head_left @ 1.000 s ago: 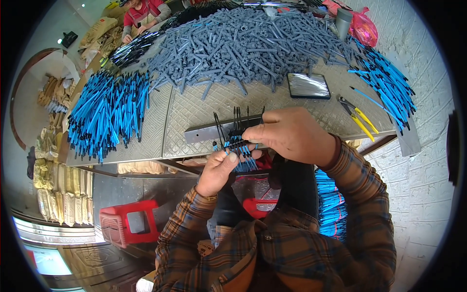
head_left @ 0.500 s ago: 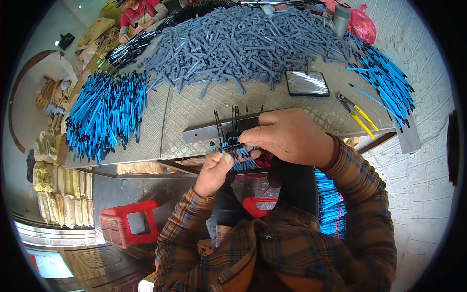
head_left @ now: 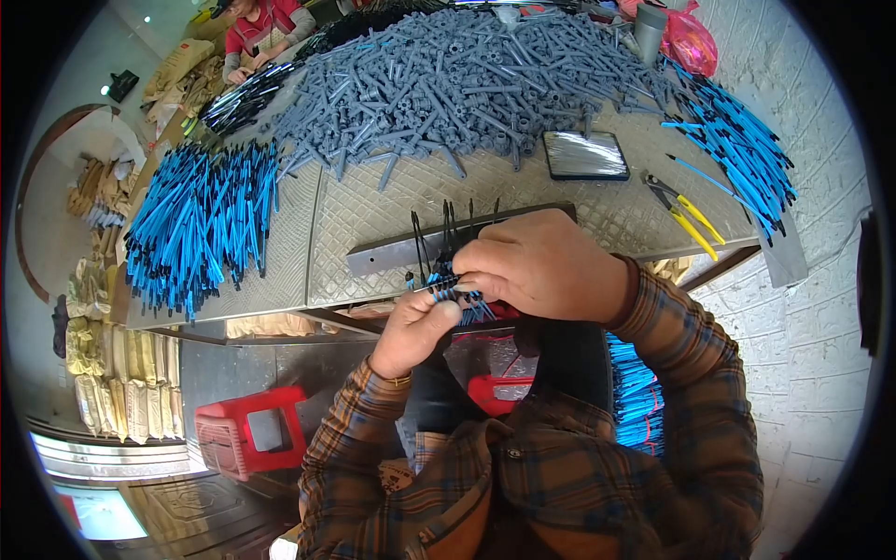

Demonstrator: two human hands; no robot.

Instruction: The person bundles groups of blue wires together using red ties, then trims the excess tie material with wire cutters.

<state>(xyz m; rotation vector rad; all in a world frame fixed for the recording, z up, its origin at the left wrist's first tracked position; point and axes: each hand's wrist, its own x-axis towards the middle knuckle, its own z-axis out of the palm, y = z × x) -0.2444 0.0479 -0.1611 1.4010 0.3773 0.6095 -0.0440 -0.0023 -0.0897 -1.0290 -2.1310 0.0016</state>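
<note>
At the table's front edge, my left hand (head_left: 418, 329) is closed on several thin blue-and-black rods (head_left: 435, 280), its thumb laid across them. My right hand (head_left: 551, 265) meets it from the right, thumb and forefinger pinched on the same group of rods; its fingers hide just what they grip. Black rod tips (head_left: 450, 217) stick up in front of my hands, before a dark grey metal bar (head_left: 385, 259) with a hole near its left end. More blue rods show partly below my hands.
Grey plastic tubular parts (head_left: 448, 89) are heaped across the table. Blue rods lie piled at left (head_left: 201, 219) and right (head_left: 737, 145). A tray of thin wires (head_left: 586, 155) and yellow-handled pliers (head_left: 686, 215) sit to the right. A co-worker (head_left: 266, 37) works at far left; a red stool (head_left: 250, 431) stands below.
My left thumb has slid right over the rods, closer to my right hand. The fingers of my right hand have curled in and dipped slightly. The whole view has shifted a little.
</note>
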